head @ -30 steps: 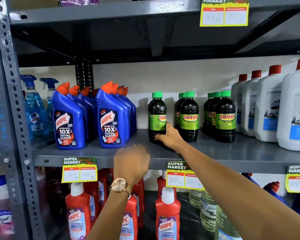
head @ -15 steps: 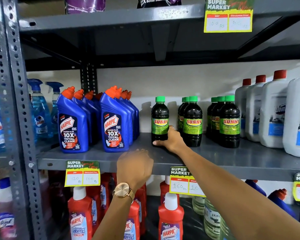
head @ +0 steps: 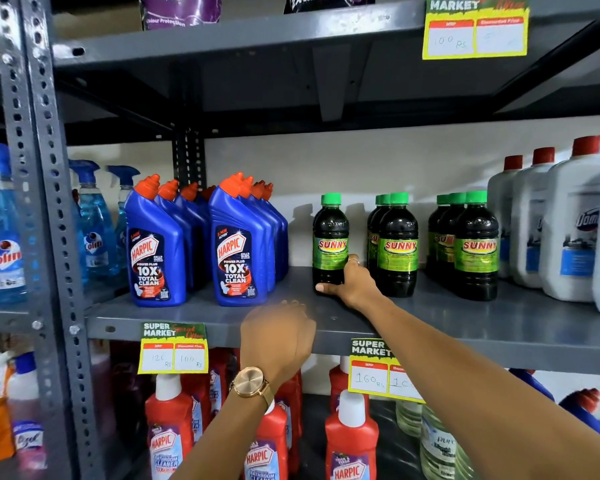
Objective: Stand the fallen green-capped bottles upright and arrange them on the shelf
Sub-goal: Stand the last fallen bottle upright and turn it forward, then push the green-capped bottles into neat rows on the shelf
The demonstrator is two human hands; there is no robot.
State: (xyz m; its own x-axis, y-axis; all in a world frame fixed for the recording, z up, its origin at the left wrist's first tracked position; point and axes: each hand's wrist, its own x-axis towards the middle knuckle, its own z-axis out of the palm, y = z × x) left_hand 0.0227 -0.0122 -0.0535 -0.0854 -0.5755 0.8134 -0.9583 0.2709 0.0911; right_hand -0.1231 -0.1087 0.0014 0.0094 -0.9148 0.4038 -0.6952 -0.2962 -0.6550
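The grey metal shelf (head: 465, 317) carries every visible green-capped Sunny bottle upright: two rows at three o'clock, complete, and a lone bottle (head: 330, 242) at centre. The right hand (head: 355, 284) wraps its base, fingers curled round it. The left hand (head: 278, 336), at six o'clock, hangs loosely curled, empty. Judged nearly finished; only aligning remains.

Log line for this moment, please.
right hand: gripping base of lone Sunny bottle, upright on shelf | left hand: empty at shelf edge | fallen bottles: none visible
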